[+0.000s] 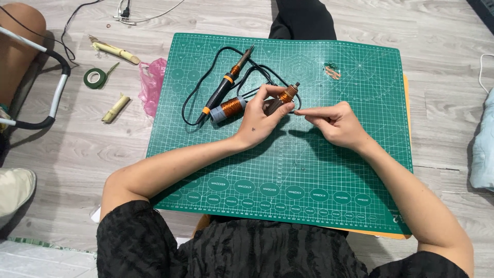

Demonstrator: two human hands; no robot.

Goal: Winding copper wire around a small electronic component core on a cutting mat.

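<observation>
My left hand [261, 116] grips a small dark cylinder wound with copper wire [286, 96], tilted up to the right over the green cutting mat [288, 170]. My right hand [337, 122] is just right of it, fingers pinched together as if on a thin wire running to the coil; the wire itself is too fine to see clearly. A spool of copper wire [229, 108] lies on the mat left of my left hand. Beside the spool lies a black and orange soldering iron [228, 86] with its black cord looped around.
A small scrap of copper wire [332, 71] lies on the mat's upper right. On the wooden floor to the left are a pink plastic bag [151, 85], a green tape roll [94, 77] and two bamboo pieces [116, 108]. A pale cloth [483, 149] lies at the right edge.
</observation>
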